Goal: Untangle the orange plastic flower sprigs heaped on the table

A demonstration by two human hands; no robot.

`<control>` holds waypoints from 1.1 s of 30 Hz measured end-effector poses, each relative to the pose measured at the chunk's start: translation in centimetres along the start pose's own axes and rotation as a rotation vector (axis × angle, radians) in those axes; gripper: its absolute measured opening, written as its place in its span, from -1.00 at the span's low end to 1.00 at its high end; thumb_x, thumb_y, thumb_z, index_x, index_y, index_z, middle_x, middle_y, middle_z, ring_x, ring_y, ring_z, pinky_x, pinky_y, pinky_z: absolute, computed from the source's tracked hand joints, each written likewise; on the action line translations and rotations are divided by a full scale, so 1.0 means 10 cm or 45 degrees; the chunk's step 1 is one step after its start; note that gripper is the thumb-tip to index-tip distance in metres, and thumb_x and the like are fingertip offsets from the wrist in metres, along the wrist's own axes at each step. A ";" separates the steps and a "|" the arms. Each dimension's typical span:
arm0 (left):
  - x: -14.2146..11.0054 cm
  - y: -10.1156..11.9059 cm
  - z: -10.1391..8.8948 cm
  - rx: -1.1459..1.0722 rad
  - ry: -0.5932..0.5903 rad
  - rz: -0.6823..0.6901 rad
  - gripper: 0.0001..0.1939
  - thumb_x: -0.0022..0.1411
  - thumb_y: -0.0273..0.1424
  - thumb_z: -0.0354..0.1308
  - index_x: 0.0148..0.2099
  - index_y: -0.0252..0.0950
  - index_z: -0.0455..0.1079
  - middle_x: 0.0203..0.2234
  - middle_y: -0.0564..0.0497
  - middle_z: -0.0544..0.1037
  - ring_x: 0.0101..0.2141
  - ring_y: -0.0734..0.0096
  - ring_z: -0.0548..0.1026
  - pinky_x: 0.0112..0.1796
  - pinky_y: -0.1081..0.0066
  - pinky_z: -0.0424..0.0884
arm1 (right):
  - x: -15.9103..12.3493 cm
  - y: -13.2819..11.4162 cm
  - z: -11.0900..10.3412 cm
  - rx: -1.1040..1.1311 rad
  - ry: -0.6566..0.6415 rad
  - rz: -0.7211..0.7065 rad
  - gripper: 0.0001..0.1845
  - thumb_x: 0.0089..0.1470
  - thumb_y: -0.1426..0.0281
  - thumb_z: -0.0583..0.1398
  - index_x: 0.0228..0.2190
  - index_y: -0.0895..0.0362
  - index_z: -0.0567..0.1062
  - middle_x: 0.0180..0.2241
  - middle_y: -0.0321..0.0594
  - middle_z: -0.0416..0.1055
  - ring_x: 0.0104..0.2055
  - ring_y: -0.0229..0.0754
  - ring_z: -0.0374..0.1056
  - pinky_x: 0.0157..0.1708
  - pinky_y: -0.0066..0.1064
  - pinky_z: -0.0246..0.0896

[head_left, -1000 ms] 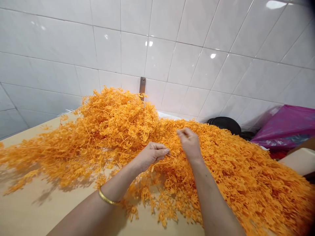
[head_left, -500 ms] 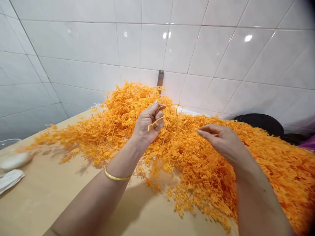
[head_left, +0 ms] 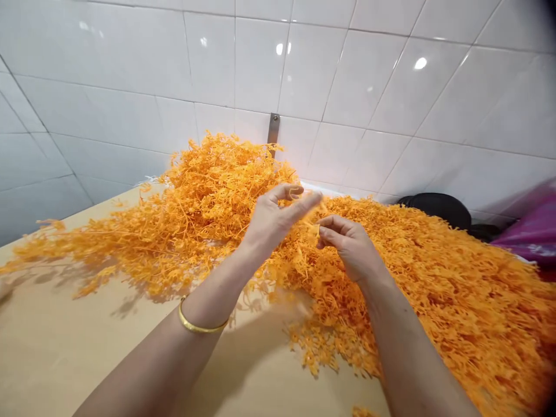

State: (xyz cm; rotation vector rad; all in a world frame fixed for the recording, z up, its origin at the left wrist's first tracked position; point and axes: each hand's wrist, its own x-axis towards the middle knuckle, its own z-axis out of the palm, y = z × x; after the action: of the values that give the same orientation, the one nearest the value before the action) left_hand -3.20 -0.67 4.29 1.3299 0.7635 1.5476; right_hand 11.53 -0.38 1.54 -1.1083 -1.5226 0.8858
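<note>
A large heap of orange artificial plant sprigs [head_left: 217,179], finely branched like plastic foliage, spreads over the table [head_left: 52,347]. Above its middle is my left hand [head_left: 275,214], a gold bangle [head_left: 197,327] on the wrist. Its thumb is apart from the outstretched, blurred fingers, and a thin orange stem shows near the thumb; whether it is gripped is unclear. Close to its right, my right hand [head_left: 347,240] pinches a small orange sprig [head_left: 313,231] between thumb and fingers. The left fingertips reach over this sprig.
A white tiled wall [head_left: 143,116] stands behind the table, with a metal strip [head_left: 273,136] upright against it. More orange foliage [head_left: 469,307] covers the right side. Black round objects [head_left: 441,209] and a purple bag-like thing [head_left: 527,231] lie at the back right.
My right hand has moved left, towards my left hand, and now pinches a sprig. My left hand has loosened from its pinch and stretched its fingers rightward. The view has shifted right.
</note>
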 end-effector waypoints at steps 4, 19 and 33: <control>-0.03 -0.17 0.02 0.281 -0.269 -0.075 -0.62 -0.25 -0.43 0.26 -0.25 -0.32 0.40 -0.47 0.02 0.41 -0.50 0.55 0.28 -0.54 0.55 0.13 | -0.02 -0.07 -0.02 -0.099 0.059 -0.118 -0.87 -0.18 0.40 0.15 -0.66 0.16 0.32 -0.65 -0.37 0.19 -0.57 -0.37 0.10 -0.54 -0.49 0.00; 0.06 -0.04 -0.07 -0.046 -0.024 -0.183 -0.88 -0.12 -0.42 0.14 -0.51 -0.35 0.27 -0.71 0.13 0.34 -0.72 0.70 0.18 -0.66 0.60 0.06 | -0.12 0.08 0.30 0.463 -0.403 0.260 -0.30 -0.29 0.26 0.28 -0.06 0.00 0.18 -0.13 -0.23 0.27 -0.10 -0.17 0.20 -0.14 -0.35 0.09; 0.26 0.25 -0.52 -0.743 0.354 -0.303 -0.87 -0.04 -0.49 0.10 -0.49 -0.32 0.16 -0.73 0.17 0.25 -0.76 0.73 0.16 -0.74 0.68 0.03 | -0.08 0.10 0.06 -0.418 -0.770 0.177 -0.56 -0.23 0.19 0.22 -0.25 0.12 0.37 -0.30 -0.20 0.31 -0.26 -0.16 0.22 -0.28 -0.36 0.13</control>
State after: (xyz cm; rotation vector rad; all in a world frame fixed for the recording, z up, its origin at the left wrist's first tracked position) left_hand -8.84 1.36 6.39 0.5852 0.5477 1.6107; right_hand 11.21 -0.87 0.28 -1.2567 -2.1658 1.1634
